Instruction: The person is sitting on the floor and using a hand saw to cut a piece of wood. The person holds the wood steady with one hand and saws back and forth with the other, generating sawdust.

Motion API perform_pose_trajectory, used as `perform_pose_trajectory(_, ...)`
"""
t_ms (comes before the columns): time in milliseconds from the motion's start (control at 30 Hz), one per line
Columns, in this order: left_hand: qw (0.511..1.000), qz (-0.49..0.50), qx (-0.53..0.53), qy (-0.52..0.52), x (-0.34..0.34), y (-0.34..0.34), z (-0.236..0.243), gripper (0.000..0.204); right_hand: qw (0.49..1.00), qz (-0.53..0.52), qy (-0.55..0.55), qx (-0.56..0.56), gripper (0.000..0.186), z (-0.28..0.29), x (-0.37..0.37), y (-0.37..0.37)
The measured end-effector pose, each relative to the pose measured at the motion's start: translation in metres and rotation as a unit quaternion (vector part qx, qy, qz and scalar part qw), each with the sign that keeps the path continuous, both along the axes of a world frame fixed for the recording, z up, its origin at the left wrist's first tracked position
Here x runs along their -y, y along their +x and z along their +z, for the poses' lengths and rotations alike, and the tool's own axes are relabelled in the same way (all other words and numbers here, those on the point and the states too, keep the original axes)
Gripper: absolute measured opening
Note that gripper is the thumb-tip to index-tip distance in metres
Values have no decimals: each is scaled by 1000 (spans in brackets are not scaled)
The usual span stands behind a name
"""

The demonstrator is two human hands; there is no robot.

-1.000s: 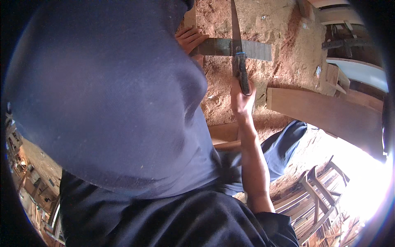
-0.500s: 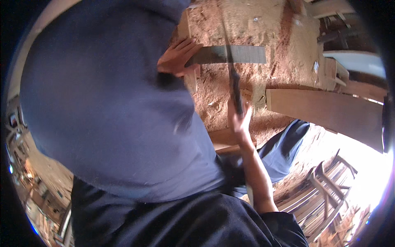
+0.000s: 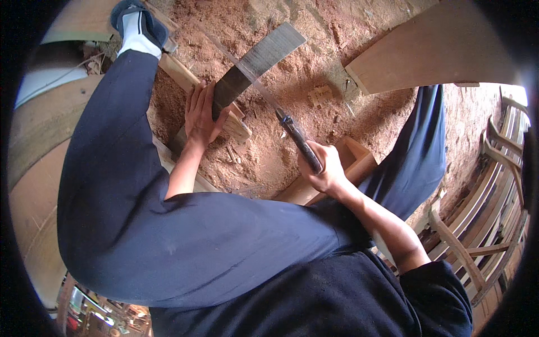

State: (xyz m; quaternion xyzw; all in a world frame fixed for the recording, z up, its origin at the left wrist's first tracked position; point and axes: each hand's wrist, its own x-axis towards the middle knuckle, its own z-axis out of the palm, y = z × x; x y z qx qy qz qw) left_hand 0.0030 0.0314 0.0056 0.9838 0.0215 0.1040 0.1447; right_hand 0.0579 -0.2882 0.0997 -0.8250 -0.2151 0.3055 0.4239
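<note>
Dark board [image 3: 263, 62] lies aslant in front of us, its lower end at a pale batten [image 3: 238, 129] and its far end reaching over ground covered with sawdust [image 3: 233, 177]. Our left hand [image 3: 201, 117] is at this lower end: the fingers are straight and near to one another, the thumb stands apart, and the end of the board is between them. Whether they squeeze it or only press upon it, we cannot tell. Our right hand [image 3: 323, 165] has its fingers closed around the black handle [image 3: 307, 151] of a saw [image 3: 284, 118], and the thin blade crosses the board slantwise.

As we judge, the board is stiff wood, flat and rather light, so one hand should manage it. It does not look fragile, but loose dust could make its face a little slippery. The good place to hold is the lower end, with fingers on one long edge and thumb on the other, well apart from the blade. The far end, we suppose, could tip or tremble, because we see no hand upon it. The blade seems thin and may bend, so the saw is better taken by its handle.
</note>
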Motion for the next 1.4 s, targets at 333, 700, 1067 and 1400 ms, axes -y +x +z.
perform_pose_trajectory(333, 1000, 5, -31, 1, -4, 1, -4, 75, 999, 4, 3, -38, 14, -2, -2, 7)
perform_pose_trajectory(700, 999, 7, -39, -4, -4, 3, -6, 77, 1000, 5, 19, -10, 13, 0, -7, 9)
perform_pose_trajectory(1067, 999, 9, -33, 6, -5, 5, -11, 76, 999, -17, 33, -18, 11, -1, -27, 27)
perform_pose_trajectory(1400, 1000, 9, -28, 1, -1, 0, -3, 76, 997, -11, 39, 58, 17, -9, -67, 44)
